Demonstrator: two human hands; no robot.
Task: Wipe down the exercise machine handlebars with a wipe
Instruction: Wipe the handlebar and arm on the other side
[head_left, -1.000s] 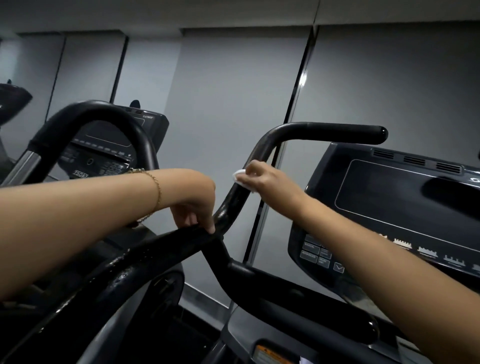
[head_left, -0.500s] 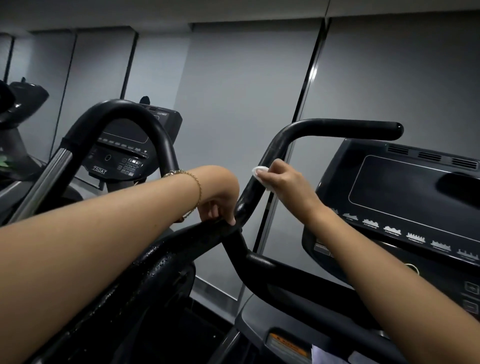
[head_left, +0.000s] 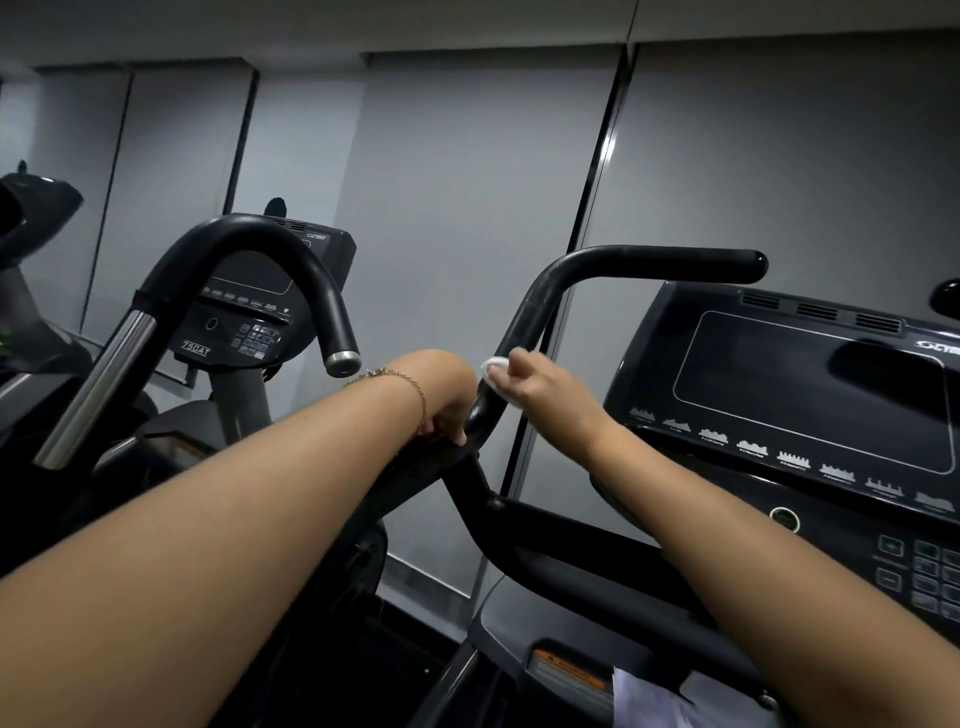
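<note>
On the handlebar (head_left: 524, 322), right hand (head_left: 540, 387) presses wipe (head_left: 491, 365), left hand (head_left: 447, 410) gripping below

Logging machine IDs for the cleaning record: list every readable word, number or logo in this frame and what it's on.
"750AT": lower left of the far console.
Logo at the far console's top right: too blurred to read.
Logo at the near console top right: cut off by the frame edge, unreadable.
Captions under the near console's program icons: too small.
Orange warning label at the bottom: blurred.
Keypad markings on both consoles: illegible.
</note>
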